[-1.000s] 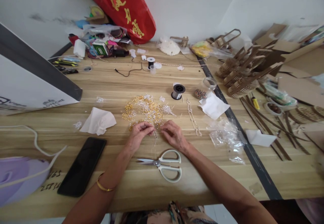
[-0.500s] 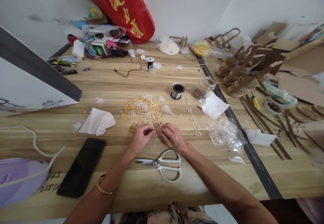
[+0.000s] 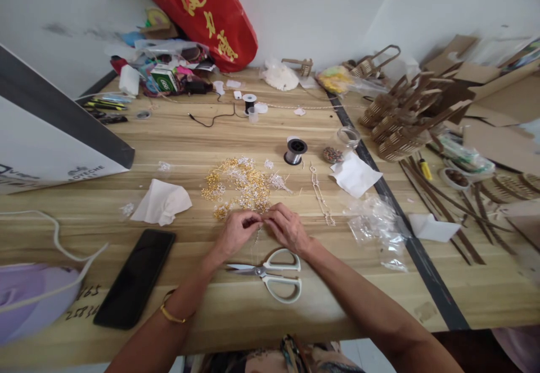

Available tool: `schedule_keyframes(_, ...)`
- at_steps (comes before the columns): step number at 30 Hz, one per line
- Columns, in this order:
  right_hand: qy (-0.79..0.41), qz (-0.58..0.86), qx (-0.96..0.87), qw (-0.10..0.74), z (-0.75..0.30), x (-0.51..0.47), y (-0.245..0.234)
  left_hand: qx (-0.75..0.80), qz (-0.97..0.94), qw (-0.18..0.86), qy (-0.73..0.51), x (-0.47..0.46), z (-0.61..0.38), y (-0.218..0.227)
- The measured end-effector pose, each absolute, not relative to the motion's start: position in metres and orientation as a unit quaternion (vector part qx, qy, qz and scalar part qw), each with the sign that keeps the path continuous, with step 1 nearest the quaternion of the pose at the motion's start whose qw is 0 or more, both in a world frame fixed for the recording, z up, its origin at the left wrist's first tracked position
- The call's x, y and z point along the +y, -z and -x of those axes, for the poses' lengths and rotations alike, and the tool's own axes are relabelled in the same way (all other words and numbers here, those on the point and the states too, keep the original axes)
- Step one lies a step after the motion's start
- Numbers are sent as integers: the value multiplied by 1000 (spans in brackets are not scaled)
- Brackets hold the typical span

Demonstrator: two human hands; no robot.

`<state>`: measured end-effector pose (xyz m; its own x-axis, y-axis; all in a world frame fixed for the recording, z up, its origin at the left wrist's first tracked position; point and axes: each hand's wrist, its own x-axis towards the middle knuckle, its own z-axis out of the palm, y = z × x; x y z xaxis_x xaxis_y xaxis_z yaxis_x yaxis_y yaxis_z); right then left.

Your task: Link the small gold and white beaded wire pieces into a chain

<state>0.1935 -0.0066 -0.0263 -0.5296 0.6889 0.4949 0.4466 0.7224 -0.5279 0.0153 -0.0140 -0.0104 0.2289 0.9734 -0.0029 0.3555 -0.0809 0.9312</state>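
Note:
My left hand and my right hand meet fingertip to fingertip just in front of a pile of small gold and silver jewellery findings on the wooden table. Both hands are pinched on a tiny piece with a thin strand hanging down between them; it is too small to name. A gold bangle sits on my left wrist. White-handled scissors lie right below my hands.
A black phone lies at the left, a crumpled tissue beside it. A spool of wire, a beaded strand, plastic bags and wooden basket parts fill the right. A red bag stands at the back.
My two hands have drawn closer together until their fingertips touch. They stay at the same spot in front of the pile.

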Motion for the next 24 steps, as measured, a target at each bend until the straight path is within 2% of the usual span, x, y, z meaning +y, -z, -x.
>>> schedule_keyframes(6,-190,332,-850,362,-194,-6,27,508,-623,486,-342,-13,-16,12)
schedule_keyframes(13,-182,360,-805,435,-195,-8,25,497,-530,569,-386,-10,-12,15)
schedule_keyframes(19,-144,343,-853,366,-192,-9,30,500,-508,571,-407,-10,-12,14)
schedule_keyframes(24,-141,344,-857,356,-191,-7,30,495,-523,563,-405,-11,-12,13)
